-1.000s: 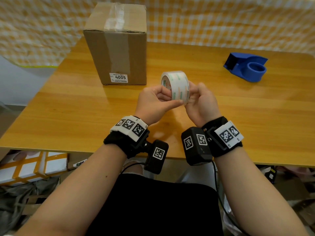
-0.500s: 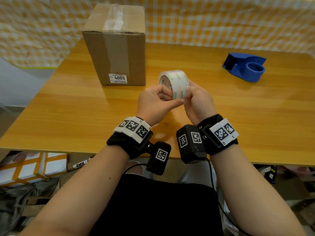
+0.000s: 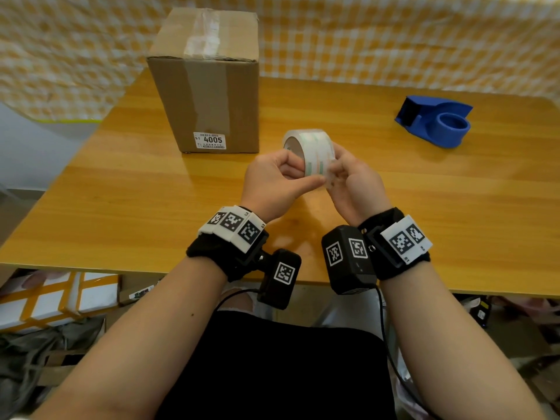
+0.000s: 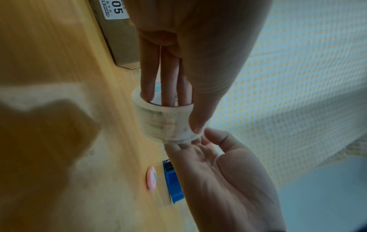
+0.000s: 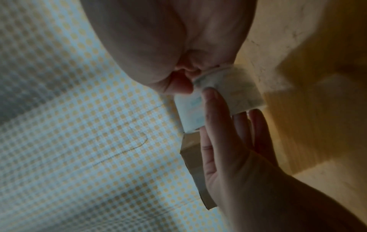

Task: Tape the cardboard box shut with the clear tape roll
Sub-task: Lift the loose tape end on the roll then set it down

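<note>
The brown cardboard box (image 3: 209, 86) with a "4005" label stands upright at the back left of the table, flaps down, with a tape strip along its top seam. In front of it I hold the clear tape roll (image 3: 309, 150) above the table. My left hand (image 3: 298, 174) grips it with fingers (image 4: 148, 87) through the core and the thumb on the outer wrap. My right hand (image 3: 335, 174) pinches a short loose end of tape at the near edge of the roll (image 5: 228, 89). The box (image 5: 194, 164) shows behind the left hand.
A blue tape dispenser (image 3: 436, 121) sits at the back right of the wooden table (image 3: 121, 207). A small pink round object (image 4: 152, 179) lies beside the dispenser (image 4: 172, 182). A checked cloth hangs behind the table. Boxes and clutter lie on the floor below.
My right fingers have lifted a short translucent end of tape off the roll. Both hands and the roll have stayed almost in place.
</note>
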